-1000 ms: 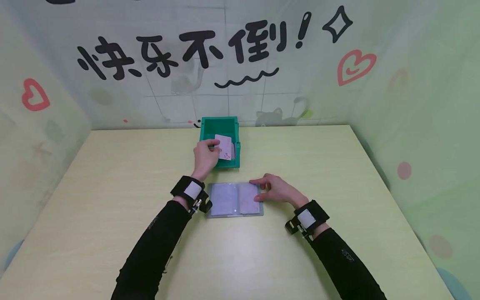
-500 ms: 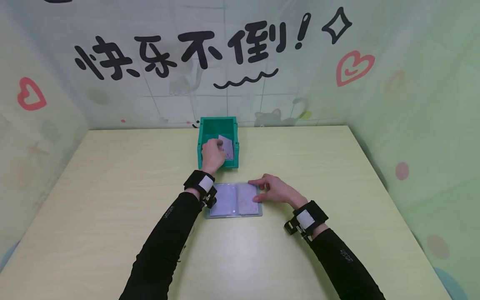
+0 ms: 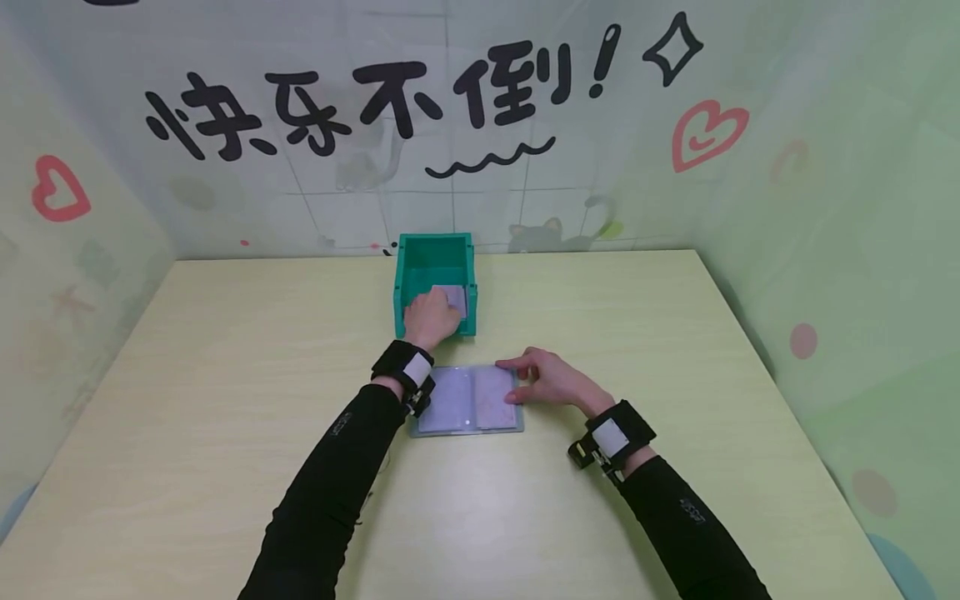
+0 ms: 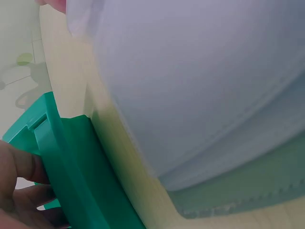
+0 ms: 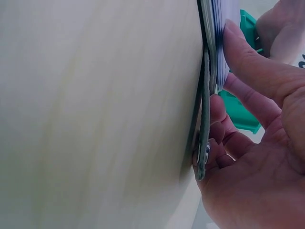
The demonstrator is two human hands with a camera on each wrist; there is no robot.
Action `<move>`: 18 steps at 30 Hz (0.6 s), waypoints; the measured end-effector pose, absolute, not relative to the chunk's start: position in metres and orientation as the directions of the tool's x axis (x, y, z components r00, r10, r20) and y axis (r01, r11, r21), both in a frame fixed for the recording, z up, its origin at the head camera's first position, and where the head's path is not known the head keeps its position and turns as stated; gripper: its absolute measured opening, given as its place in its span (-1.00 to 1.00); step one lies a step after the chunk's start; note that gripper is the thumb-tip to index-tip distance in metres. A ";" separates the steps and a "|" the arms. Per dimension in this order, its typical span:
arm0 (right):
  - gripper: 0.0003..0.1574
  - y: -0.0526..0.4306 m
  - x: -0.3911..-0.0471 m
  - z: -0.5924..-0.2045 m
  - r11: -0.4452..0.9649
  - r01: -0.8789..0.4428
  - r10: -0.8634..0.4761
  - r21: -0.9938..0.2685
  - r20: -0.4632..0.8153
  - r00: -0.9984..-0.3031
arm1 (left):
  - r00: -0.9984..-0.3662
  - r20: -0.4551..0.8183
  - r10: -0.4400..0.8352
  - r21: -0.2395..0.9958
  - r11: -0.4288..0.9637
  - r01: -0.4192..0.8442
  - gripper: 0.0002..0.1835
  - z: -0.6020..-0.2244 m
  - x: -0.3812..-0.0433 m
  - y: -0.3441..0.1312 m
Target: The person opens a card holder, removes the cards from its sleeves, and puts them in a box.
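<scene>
A small card album [image 3: 450, 400] with clear sleeves lies spread on the table. My right hand [image 3: 551, 382] holds its right edge; in the right wrist view the thumb [image 5: 243, 52] lies on the stacked pages [image 5: 220, 45] and other fingers curl by the cover flap [image 5: 205, 133], which has a metal snap. My left hand [image 3: 431, 318] reaches into a green bin [image 3: 400, 275] behind the album. Beyond its knuckles, a pale purple card [image 3: 455, 298] shows inside the bin. The left fingertips are hidden from the head camera, and I cannot tell whether they pinch a card.
The bin stands at the table's [image 3: 225, 375] far edge, in front of a printed backdrop [image 3: 337, 192] with large black characters. Patterned side walls [image 3: 825, 250] flank the table. In the left wrist view the album's sleeve [image 4: 200, 86] rises close to the camera.
My left hand moves slightly right and deeper into the bin. The card that stood upright beside its fingers now sits lower, with less of it showing. The right hand keeps its place on the album.
</scene>
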State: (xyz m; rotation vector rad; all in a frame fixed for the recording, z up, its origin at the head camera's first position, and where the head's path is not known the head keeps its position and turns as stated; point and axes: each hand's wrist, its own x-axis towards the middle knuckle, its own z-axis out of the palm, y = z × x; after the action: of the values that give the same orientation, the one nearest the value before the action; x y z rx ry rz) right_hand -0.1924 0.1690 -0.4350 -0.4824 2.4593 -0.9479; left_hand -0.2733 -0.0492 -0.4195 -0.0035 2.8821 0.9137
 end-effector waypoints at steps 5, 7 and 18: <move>-0.28 0.169 -0.192 -0.434 0.693 -0.148 -0.475 -0.706 -0.291 -0.830 | -0.992 -0.124 0.030 0.530 0.847 -0.041 -0.58 -0.421 -0.274 -0.048; -0.28 0.168 -0.191 -0.434 0.691 -0.147 -0.475 -0.708 -0.291 -0.830 | -0.994 -0.104 0.037 0.533 0.846 -0.024 -0.60 -0.421 -0.271 -0.048; -0.29 0.169 -0.192 -0.432 0.692 -0.197 -0.489 -0.695 -0.251 -0.835 | -0.980 0.048 0.195 0.711 0.683 0.171 -0.73 -0.413 -0.220 -0.062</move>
State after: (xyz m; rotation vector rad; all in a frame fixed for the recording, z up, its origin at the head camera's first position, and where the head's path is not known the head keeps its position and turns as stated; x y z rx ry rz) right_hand -0.1920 0.1686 -0.4323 -0.5322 2.4828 -0.9508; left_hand -0.2198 -0.0619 -0.4131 0.3100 2.8531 1.2000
